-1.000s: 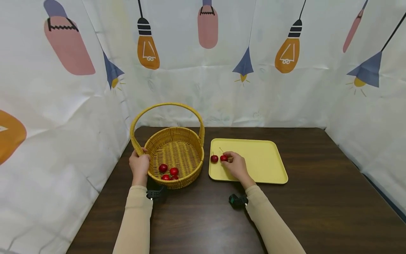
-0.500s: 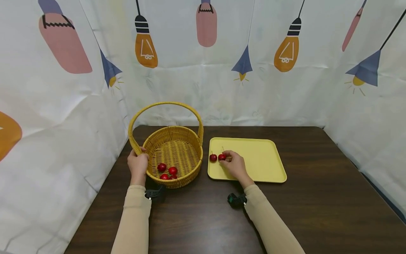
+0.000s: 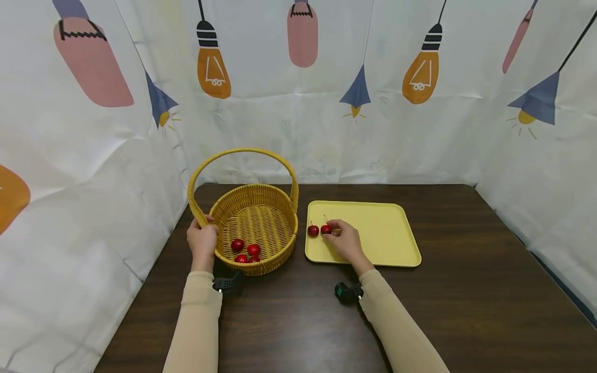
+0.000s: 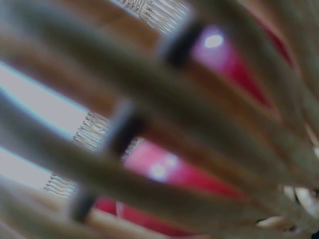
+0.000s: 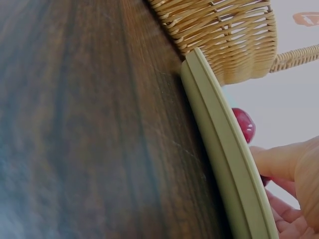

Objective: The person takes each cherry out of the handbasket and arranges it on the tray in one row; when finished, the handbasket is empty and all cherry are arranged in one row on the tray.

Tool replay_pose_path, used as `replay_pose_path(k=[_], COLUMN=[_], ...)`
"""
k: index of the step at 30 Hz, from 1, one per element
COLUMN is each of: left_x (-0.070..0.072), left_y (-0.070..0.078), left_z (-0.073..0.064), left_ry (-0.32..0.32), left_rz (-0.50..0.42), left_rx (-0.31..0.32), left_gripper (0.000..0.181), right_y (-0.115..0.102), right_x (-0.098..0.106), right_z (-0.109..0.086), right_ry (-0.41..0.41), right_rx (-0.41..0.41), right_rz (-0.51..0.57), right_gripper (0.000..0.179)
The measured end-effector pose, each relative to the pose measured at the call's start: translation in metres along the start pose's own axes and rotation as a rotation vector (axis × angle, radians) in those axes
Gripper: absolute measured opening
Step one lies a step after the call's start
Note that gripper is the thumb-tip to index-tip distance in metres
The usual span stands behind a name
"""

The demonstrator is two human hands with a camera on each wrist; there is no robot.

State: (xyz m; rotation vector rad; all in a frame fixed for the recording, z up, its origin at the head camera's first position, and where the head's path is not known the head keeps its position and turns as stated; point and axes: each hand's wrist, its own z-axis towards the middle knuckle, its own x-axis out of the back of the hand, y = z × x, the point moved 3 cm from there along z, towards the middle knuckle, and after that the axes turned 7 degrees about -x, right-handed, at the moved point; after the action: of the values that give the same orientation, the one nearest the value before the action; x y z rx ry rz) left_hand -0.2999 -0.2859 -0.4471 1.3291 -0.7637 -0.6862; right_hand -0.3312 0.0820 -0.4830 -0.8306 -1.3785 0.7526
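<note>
On the left of the head view, my left hand grips the yellow wicker basket where its arched handle meets the rim. Several red cherries lie inside the near part of the basket; through blurred wicker in the left wrist view, red cherries show close up. My right hand pinches a cherry with an upright stem over the left part of the yellow tray. Beside it, to the left, sits another cherry on the tray. In the right wrist view, fingers mostly hide the pinched cherry.
Basket and tray stand side by side on a dark wooden table, with a narrow gap between them. Behind and along both sides hangs a white curtain printed with lamps and bulbs. A dark strap sits at each wrist.
The head view has shifted slightly, so everything sits a little higher and further left. Both hands keep their holds, and the right hand hardly moves relative to the tray.
</note>
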Motion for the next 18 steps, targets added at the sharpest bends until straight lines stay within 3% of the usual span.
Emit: replay_pose_path(k=[7, 11, 18], left_x=[0.001, -0.001, 0.0], left_y=[0.002, 0.004, 0.005], left_z=[0.001, 0.0, -0.002], left_ry=[0.01, 0.002, -0.003], left_rz=[-0.004, -0.001, -0.003], left_rx=[0.002, 0.002, 0.018], left_gripper=[0.031, 0.029, 0.028], right_y=[0.0, -0.005, -0.037], right_x=[0.004, 0.014, 0.014], right_z=[0.003, 0.002, -0.012], right_ry=[-0.021, 0.015, 0.063], right_rx=[0.006, 0.019, 0.167], right_rz=[0.026, 0.049, 0.142], right_gripper=[0.037, 0.035, 0.023])
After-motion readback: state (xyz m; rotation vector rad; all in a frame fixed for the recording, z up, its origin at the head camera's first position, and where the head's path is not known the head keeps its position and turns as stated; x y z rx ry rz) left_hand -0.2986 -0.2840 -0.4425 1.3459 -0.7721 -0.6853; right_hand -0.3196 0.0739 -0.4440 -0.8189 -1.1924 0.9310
